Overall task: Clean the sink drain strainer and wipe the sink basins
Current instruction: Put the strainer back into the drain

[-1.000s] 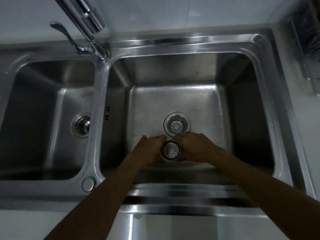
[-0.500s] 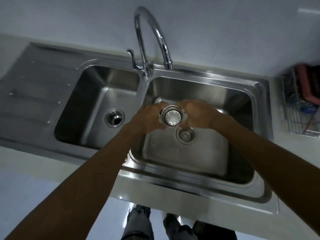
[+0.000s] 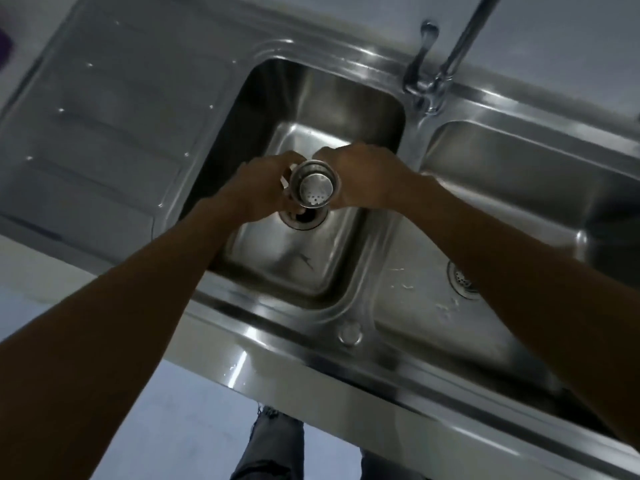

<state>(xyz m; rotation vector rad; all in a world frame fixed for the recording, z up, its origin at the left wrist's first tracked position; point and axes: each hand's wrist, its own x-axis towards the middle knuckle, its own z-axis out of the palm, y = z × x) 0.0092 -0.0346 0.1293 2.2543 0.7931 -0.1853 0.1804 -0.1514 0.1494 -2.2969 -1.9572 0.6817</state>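
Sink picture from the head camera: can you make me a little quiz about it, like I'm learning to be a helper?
1. True or false: the strainer sits on a plate.
2. How many hands hold it? A) none B) one C) two
3. Short answer: over which basin is it held?

Key
1. False. It is held up in the air.
2. C. The left hand and the right hand grip it from either side.
3. The smaller left basin, right above its open drain.
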